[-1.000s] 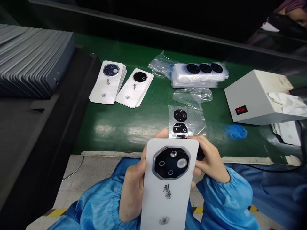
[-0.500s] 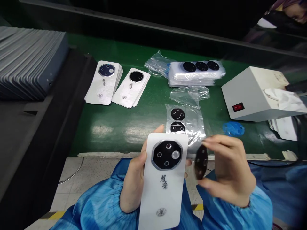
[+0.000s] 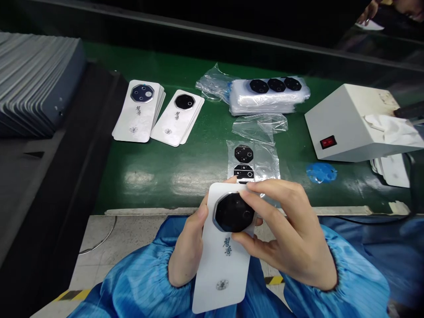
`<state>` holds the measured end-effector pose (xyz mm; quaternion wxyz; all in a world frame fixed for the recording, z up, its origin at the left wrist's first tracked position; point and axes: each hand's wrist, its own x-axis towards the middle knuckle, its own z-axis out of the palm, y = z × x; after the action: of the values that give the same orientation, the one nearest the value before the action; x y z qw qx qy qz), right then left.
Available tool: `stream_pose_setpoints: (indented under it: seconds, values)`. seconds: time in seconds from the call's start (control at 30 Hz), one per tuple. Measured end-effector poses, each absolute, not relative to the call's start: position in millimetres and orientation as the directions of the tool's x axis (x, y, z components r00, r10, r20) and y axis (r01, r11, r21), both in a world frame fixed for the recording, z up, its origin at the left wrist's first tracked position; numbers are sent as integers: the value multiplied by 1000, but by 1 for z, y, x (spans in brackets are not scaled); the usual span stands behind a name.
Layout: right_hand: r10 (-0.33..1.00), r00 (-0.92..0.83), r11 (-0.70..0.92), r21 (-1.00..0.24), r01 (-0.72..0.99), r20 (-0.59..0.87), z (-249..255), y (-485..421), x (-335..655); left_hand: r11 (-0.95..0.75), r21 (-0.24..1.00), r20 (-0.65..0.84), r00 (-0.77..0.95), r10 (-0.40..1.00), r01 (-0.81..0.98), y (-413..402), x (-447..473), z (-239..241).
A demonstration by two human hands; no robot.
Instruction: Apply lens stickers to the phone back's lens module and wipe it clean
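My left hand [image 3: 187, 247] grips a white phone back cover [image 3: 222, 265] by its left edge, held over the front edge of the green belt [image 3: 185, 168]. My right hand [image 3: 285, 238] pinches a black octagonal lens piece [image 3: 233, 213] between thumb and fingers and holds it on the cover's camera ring. Just beyond the cover lies a clear film sheet [image 3: 261, 159] carrying two more black lens pieces.
Two stacks of white covers [image 3: 141, 119] lie at the back left of the belt. A bagged pile of lens sheets [image 3: 270, 95] sits at the back. A white box with a red switch [image 3: 351, 128] stands right; a blue film scrap [image 3: 320, 173] lies near it. Grey trays [image 3: 36, 84] are stacked far left.
My right hand lifted a black lens piece from behind the cover, swung it out to the right, then brought it down onto the cover's camera ring. The left hand kept holding the cover.
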<state>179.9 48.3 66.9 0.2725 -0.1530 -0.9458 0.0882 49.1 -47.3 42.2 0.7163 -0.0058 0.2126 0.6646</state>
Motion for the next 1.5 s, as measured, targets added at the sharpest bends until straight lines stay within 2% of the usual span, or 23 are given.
stream_pose_setpoints:
  seconds: [0.3, 0.57, 0.9, 1.2, 1.5]
  values:
    - [338, -818, 939, -231, 256, 466, 69, 48, 179, 132, 383, -327, 0, 945, -914, -48, 49, 41]
    - [346, -814, 936, -228, 268, 466, 71, 48, 179, 179, 371, -318, 57, 946, -911, -48, 47, 42]
    - [342, -823, 938, -219, 269, 453, 72, 46, 179, 147, 379, -324, 18, 946, -914, -47, 49, 44]
    - [345, -827, 938, -185, 292, 443, 76, 43, 179, 236, 453, -497, -24, 867, -860, -50, 46, 50]
    - [348, -832, 937, -199, 288, 431, 77, 42, 181, 254, 464, -485, -3, 875, -848, -54, 46, 47]
